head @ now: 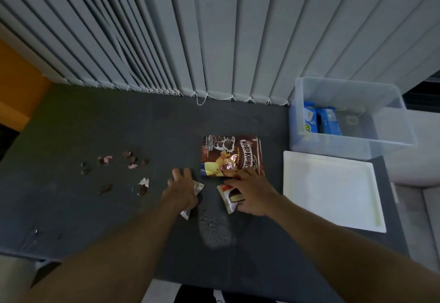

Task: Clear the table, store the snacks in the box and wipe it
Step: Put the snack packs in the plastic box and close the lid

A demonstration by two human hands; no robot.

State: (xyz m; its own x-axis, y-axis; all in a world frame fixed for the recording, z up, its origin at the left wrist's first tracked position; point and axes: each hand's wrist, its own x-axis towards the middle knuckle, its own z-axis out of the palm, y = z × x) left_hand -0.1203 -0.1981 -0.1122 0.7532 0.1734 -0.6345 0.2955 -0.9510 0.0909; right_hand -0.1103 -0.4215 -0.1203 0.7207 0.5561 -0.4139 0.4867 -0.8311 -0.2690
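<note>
Well, at the far left of the dark table [71,124] lie scattered chocolate crumbs [132,159] with pink and white wrapper scraps [108,159] among them, well apart from everything else. Nearer the middle, the left hand [182,189] rests palm down on a small white packet [198,187]. Its fingers are spread and fairly straight, not closed round the packet, whose two ends stick out from beneath the palm. Just in front of the person, between the two forearms, the tabletop carries a pale speckled patch [214,229].

Just right of that hand lies a second small packet [229,196], white with a dark snack printed on it, and the right hand [253,194] lies across its right part. Whether that hand grasps the packet or only presses on it cannot be told, since the thumb and palm hide the contact. Its fingertips reach the near edge of the Koko Krunch bag [228,152], which lies flat just beyond both hands.

Further right a white lid [331,188] lies flat on the table near its right end. Behind it stands the clear plastic box [352,145], uncovered, with blue snack packs [329,121] standing inside against its left wall. Grey vertical blinds [214,28] hang along the far edge of the table.
</note>
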